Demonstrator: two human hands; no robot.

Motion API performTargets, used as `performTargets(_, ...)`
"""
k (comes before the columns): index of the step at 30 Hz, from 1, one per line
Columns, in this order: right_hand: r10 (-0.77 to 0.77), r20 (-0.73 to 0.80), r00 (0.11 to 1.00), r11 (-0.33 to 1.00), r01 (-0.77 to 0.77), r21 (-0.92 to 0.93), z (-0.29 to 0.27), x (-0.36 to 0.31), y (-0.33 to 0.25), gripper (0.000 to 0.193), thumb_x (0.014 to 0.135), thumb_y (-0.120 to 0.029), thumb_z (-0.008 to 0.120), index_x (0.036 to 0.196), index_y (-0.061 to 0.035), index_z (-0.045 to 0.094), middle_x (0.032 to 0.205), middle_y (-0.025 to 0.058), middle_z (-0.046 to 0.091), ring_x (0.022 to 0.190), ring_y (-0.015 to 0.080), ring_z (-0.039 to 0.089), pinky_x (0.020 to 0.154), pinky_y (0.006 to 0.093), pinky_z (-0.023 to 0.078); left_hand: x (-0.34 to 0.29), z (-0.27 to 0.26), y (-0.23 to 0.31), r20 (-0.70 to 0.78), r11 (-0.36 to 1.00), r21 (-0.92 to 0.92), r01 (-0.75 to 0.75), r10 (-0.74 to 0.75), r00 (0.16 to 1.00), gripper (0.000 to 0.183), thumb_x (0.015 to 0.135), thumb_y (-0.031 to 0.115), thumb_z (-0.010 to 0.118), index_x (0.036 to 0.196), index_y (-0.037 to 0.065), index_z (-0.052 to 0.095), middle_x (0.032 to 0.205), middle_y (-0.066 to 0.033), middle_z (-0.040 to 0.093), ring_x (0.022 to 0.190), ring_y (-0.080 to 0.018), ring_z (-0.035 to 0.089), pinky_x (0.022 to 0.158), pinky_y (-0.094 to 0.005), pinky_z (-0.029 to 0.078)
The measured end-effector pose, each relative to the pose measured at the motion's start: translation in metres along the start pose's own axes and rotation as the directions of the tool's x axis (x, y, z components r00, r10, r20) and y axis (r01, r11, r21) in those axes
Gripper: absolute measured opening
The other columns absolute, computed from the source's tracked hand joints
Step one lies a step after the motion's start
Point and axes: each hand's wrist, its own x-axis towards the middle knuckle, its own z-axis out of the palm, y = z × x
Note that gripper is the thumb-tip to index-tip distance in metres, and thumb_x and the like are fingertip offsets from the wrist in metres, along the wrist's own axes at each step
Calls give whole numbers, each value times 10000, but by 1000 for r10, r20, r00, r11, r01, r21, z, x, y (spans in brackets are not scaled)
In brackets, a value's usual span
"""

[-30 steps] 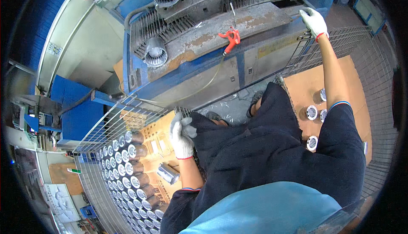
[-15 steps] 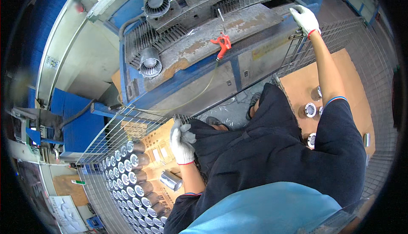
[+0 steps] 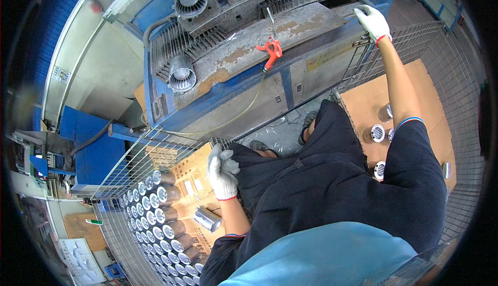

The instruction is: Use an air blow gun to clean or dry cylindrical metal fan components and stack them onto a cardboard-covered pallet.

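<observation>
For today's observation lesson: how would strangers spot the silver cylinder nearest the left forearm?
Find the left grey wire cage, lined with brown cardboard. On it, the shiny silver metal cylinder lies on its side; neighbouring slotted silver cylinders stand upright.

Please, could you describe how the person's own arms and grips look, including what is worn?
The left grip and the right grip each wear a white glove with a red edge at the wrist. The left glove looks greyish at the fingers. The forearms are bare. The short sleeves are dark, with blue trim.
</observation>
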Motion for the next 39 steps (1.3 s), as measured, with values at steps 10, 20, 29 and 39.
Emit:
performTargets(10, 8, -6, 1000, 1000, -8, -9, -4, -7, -16, 457, 1006, -410, 653, 1255, -35, 732, 1147, 158, 778, 1044, 264, 735, 918, 351, 542, 1, 1, -3, -20, 1000, -10, 1, -2, 1000, 579, 1000, 408, 657, 1446, 42, 600, 994, -109, 757, 616, -143, 609, 499, -266, 441)
performTargets(20, 20, 8, 1000, 999, -19, -44, -6, -7, -14, 460, 1007, -413, 647, 1269, -43, 727, 1157, 154, 777, 1052, 257, 729, 928, 350, 536, 4, -13, -10, 8, 995, -92, -25, 26, 1000, 583, 1001, 383, 645, 1413, -25, 586, 1017, -149, 767, 601, -177, 642, 467, -286, 500)
performTargets(29, 69, 37, 997, 998, -69, -9, -6, -8, -24, 486, 1002, -435, 650, 1272, -37, 722, 1063, 125, 780, 925, 217, 719, 837, 347, 549, 9, -14, -13, -1, 995, -85, -51, 52, 999, 593, 999, 405, 655, 1413, -16, 594, 1007, -135, 763, 591, -163, 608, 456, -286, 477)
performTargets(39, -109, -19, 994, 957, 100, -271, -10, -3, -16, 518, 1000, -423, 636, 1343, -37, 674, 1229, 190, 752, 1135, 335, 721, 986, 388, 543, 7, -27, -6, 52, 995, -88, -51, 56, 997, 578, 1015, 412, 643, 1444, 28, 596, 1030, -132, 777, 609, -134, 592, 484, -257, 428)
